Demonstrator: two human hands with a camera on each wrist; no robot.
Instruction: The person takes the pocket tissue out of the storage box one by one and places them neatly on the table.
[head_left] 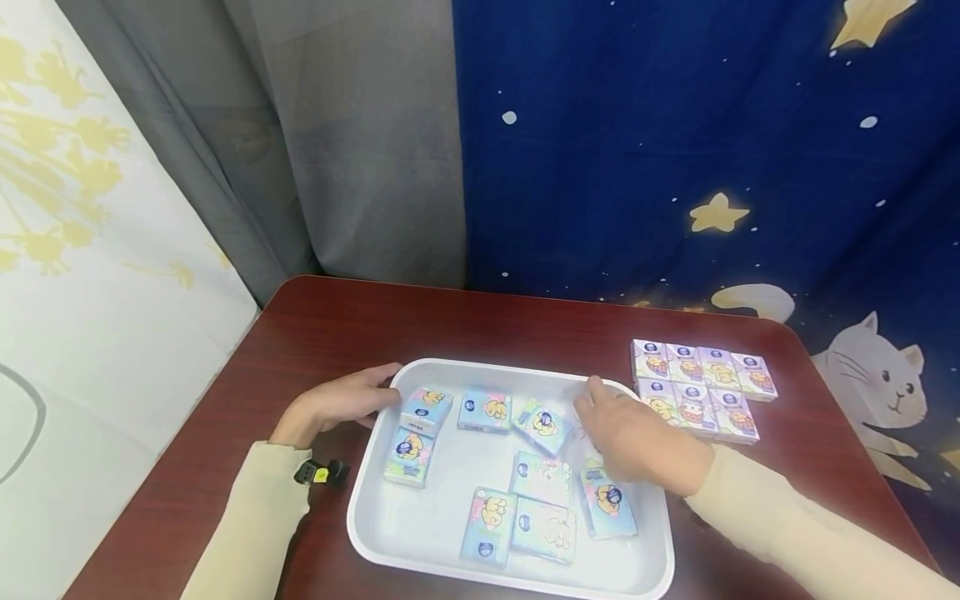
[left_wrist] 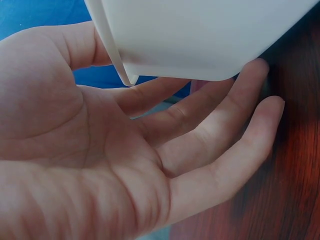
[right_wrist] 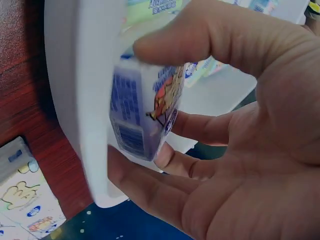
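A white tray stands on the table with several blue tissue packs lying loose in it. At the tray's far left corner my left hand holds the rim, its fingers along the outside and underside in the left wrist view. My right hand reaches inside the right end of the tray. Between its thumb and fingers it grips a purple tissue pack, which stands tilted close to the tray wall. In the head view that pack is mostly hidden under the hand.
Several purple tissue packs lie in two rows on the dark red table, just right of the tray. Grey curtain and blue star-patterned curtain hang behind the table. A small black item is near my left wrist.
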